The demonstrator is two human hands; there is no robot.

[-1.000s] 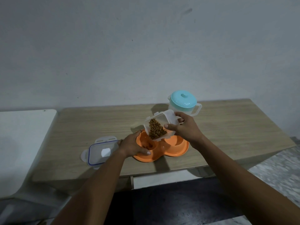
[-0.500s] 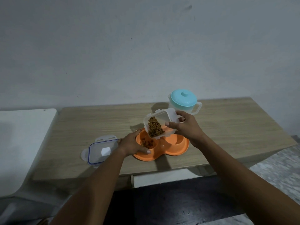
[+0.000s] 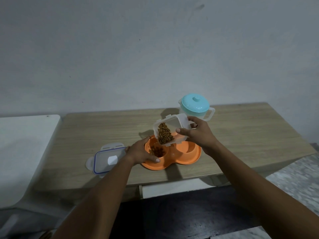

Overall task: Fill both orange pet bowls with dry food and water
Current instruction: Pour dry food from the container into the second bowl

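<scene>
An orange double pet bowl [image 3: 183, 160] lies on the wooden table [image 3: 241, 135]. Brown dry food [image 3: 156, 150] sits in its left hollow; the right hollow holds nothing I can see. My left hand [image 3: 139, 153] grips the bowl's left rim. My right hand [image 3: 196, 133] holds a clear plastic food container [image 3: 170, 129] tilted down over the left hollow, with kibble piled at its lower edge. A pitcher with a teal lid [image 3: 196, 107] stands behind the container.
The container's clear lid with a blue seal [image 3: 107, 159] lies flat left of the bowl. A white surface [image 3: 24, 152] adjoins the table on the left. A grey wall rises right behind the table. Dark floor lies below the table's front edge.
Kibble has fallen from the tilted container into the left hollow, which now holds more food. Both hands have stayed in nearly the same place.
</scene>
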